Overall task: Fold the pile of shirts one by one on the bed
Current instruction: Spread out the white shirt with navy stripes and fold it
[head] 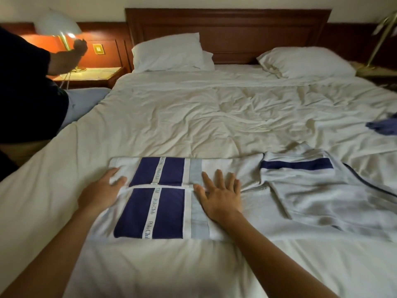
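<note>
A white shirt with navy blocks and pale blue stripes (165, 203) lies across the near part of the bed (193, 117), its sides turned in toward the middle. My left hand (101, 190) rests on the shirt's left end, fingers relaxed over the hem. My right hand (219, 194) lies flat on the shirt, fingers spread, just right of the pale blue stripe. The upper part of the shirt with a navy band and dark-trimmed collar (318, 190) spreads rumpled to the right.
Another person in dark clothes (28, 89) stands at the left bedside, a hand at the lit lamp (62, 31) on the nightstand (90, 75). Two white pillows (169, 52) lean at the wooden headboard. A blue garment (384, 125) lies at the right edge.
</note>
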A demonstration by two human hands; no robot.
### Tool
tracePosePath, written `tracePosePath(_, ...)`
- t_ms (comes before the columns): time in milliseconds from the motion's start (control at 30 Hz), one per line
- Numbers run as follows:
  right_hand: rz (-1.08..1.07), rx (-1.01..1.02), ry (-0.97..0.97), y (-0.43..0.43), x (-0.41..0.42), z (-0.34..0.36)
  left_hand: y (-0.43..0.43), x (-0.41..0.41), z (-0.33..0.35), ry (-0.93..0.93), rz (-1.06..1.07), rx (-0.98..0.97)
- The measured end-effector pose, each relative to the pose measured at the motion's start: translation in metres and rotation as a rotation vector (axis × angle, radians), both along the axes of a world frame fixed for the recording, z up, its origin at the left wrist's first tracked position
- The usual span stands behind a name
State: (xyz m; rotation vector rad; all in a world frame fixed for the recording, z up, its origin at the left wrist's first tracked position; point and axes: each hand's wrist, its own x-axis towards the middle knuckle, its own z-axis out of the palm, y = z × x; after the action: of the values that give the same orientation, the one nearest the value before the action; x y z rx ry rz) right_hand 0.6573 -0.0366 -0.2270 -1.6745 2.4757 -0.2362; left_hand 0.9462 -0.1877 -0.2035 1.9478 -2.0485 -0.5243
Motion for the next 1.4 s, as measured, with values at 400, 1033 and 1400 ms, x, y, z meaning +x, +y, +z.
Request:
tracePosePath(400, 0.164, 0.035, 0.073, 0.029, -0.021, 0.011, 0.037, 0.0, 0.027, 0.746, 0.082, -0.04)
tracePosePath(1033, -0.426, -0.49, -1.645, 0.097, -0.131, 0.051, 0.135, -0.259, 0.048, 0.356, -0.638, -0.216)
tracePosePath(1400, -0.153, -0.209, -0.707, 0.077, -0.089, 0.055, 0.106, -0.191, -0.014, -0.156, -0.603, -0.167)
